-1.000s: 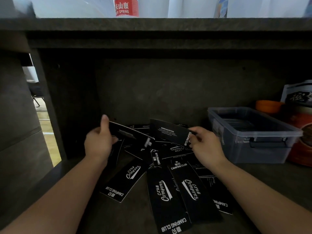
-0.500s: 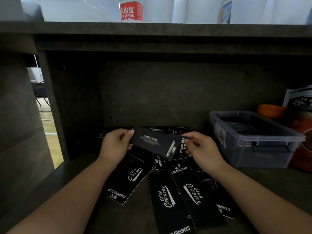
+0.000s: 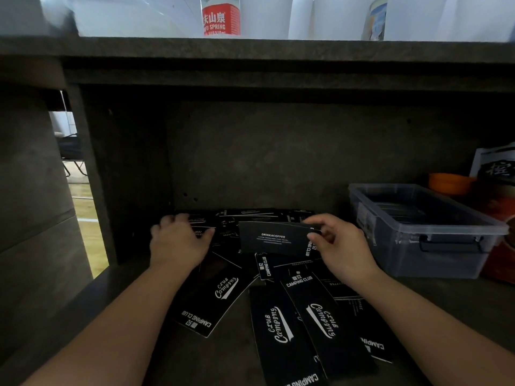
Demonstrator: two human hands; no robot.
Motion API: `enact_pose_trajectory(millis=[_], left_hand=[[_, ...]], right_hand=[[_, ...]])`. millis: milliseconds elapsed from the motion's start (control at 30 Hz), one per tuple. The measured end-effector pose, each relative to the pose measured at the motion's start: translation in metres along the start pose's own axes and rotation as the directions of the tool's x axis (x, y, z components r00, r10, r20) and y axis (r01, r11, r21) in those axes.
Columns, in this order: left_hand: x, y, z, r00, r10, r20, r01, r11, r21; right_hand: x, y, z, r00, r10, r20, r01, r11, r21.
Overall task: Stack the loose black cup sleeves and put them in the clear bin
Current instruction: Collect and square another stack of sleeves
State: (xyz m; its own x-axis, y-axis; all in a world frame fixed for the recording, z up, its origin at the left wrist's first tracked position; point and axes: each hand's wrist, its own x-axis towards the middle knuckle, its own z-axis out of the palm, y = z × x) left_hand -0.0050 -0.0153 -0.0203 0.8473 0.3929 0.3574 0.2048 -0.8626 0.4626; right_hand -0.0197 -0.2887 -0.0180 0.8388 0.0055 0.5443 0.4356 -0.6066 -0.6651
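The cup sleeves (image 3: 278,321) look like flat matt black card printed in white. The one pinched in the right hand (image 3: 338,247) is the same dull card (image 3: 271,238). The shelf (image 3: 446,302) and its back wall (image 3: 278,151) are dark grey, matt and faintly mottled, like stone or board. The bin (image 3: 434,240) is clear, smooth plastic with a slight sheen. The bottle (image 3: 221,19) above wears a glossy red label.
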Motion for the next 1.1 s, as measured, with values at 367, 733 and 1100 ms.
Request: enact_pose_trajectory(millis=[367,733,1100], left_hand=[[0.002,-0.013,-0.004,0.98,-0.099,0.175,0.095,0.995,0.028],[-0.011,0.01,-0.011,0.803,0.587,-0.098,-0.567,0.705,-0.426],[-0.013,0.013,0.005,0.837,0.543,-0.067,-0.544,0.81,-0.219]], right_hand=[[-0.004,-0.004,-0.001,0.995,-0.021,0.093,0.026,0.998,-0.052],[0.001,0.003,-0.002,0.997,0.065,0.041,-0.065,0.998,0.01],[0.003,0.007,-0.001,0.993,0.073,0.089,-0.081,0.993,0.09]])
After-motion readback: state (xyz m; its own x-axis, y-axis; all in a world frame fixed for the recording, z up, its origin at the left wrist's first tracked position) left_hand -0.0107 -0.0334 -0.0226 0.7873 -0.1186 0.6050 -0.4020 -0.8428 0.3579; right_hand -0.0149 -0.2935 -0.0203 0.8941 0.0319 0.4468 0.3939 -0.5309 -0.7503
